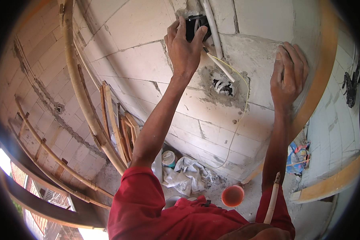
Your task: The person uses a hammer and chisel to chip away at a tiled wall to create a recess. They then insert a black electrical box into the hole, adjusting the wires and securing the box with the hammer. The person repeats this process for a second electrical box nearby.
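High on the pale block wall, a black electrical box (191, 29) sits in a rough-cut recess. My left hand (184, 50) grips it, thumb on one side and fingers on the other. A white conduit pipe (213, 30) runs down the wall beside it. Below the box hang a short white tube (222, 67) and a thin yellow wire (249, 86) that curves down the wall. Cable ends poke out of a second opening (225, 87), ringed with grey mortar. My right hand (290, 76) rests on the wall near the wooden frame, fingers extended and nothing visible in it.
Bamboo poles (73, 60) and timber pieces (115, 124) lean at the left. Below are a crumpled white sack (192, 176), a tub (169, 159) and an orange-red bucket (233, 195). A wooden frame (326, 68) edges the right. A pale stick (272, 202) crosses my right sleeve.
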